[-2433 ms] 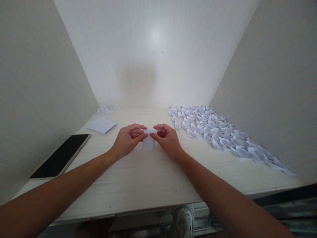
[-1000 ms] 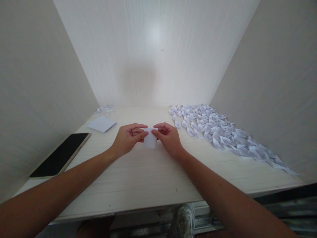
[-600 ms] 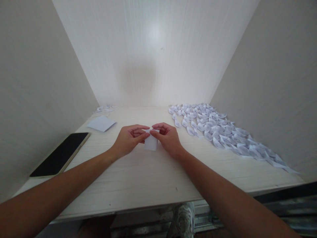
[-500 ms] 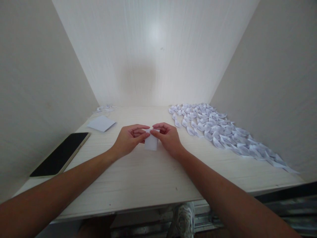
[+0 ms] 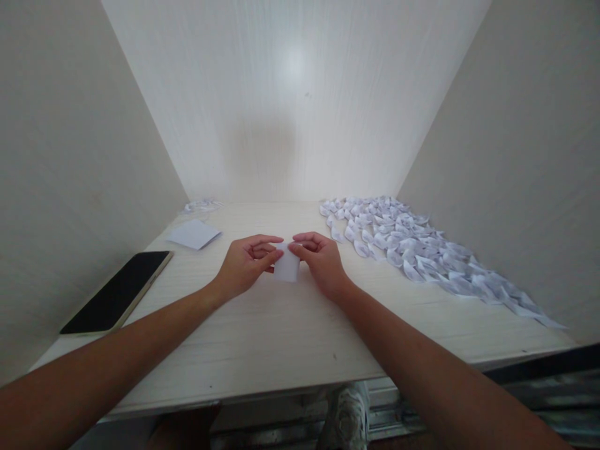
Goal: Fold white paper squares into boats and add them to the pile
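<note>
Between my two hands is a small white piece of paper [image 5: 286, 267], held up just above the table near its middle. My left hand [image 5: 247, 261] pinches its left top edge between thumb and fingers. On the other side, my right hand [image 5: 321, 259] grips the right top corner the same way, thumb facing me. The fingers behind the sheet are partly hidden. Over to the left lies a stack of white paper squares [image 5: 193, 234]. Many small folded paper boats [image 5: 407, 244] are spread along the right side.
A black-screened phone [image 5: 117, 292] rests at the left on the pale wooden table [image 5: 281, 350]. White scraps or strips [image 5: 202, 205] lie in the back left corner. Panels close off the back, the left wall [image 5: 70, 156] and the right wall [image 5: 515, 156].
My right hand has shifted slightly to the right along the paper's top edge. My left hand keeps its pinch in nearly the same place.
</note>
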The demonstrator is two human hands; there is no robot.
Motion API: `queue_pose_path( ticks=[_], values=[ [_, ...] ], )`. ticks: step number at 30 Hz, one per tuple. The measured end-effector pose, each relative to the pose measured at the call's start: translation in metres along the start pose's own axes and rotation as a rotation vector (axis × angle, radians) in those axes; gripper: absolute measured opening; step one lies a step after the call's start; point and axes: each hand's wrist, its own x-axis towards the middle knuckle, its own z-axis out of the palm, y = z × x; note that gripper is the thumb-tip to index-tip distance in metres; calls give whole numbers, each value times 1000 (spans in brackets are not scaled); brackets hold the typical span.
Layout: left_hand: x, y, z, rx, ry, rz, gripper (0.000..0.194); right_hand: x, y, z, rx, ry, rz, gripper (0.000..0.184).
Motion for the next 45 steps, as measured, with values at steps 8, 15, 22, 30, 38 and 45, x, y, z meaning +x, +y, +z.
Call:
queue_pose_path(
  ticks=[8, 15, 22, 30, 38, 45],
  values=[
    [2, 0, -2, 1, 42, 12, 44, 6, 2, -5, -37, 26, 13, 28],
    [2, -2, -4, 113, 49, 145, 37, 6, 0, -5, -82, 7, -67, 25],
    [3, -1, -10, 354, 111, 326, 31, 6, 0, -8, -221, -28, -102, 20],
    [3, 1, -14, 393, 65, 383, 43, -1, -9, -2, -445, 6, -333, 20],
    [2, 8, -15, 613, -15, 617, 19, -13, -12, 2, -795, -43, -544, 39],
    [2, 11, -15, 679, -63, 805, 16, -15, -5, 3, -972, -84, -630, 45]
  ],
)
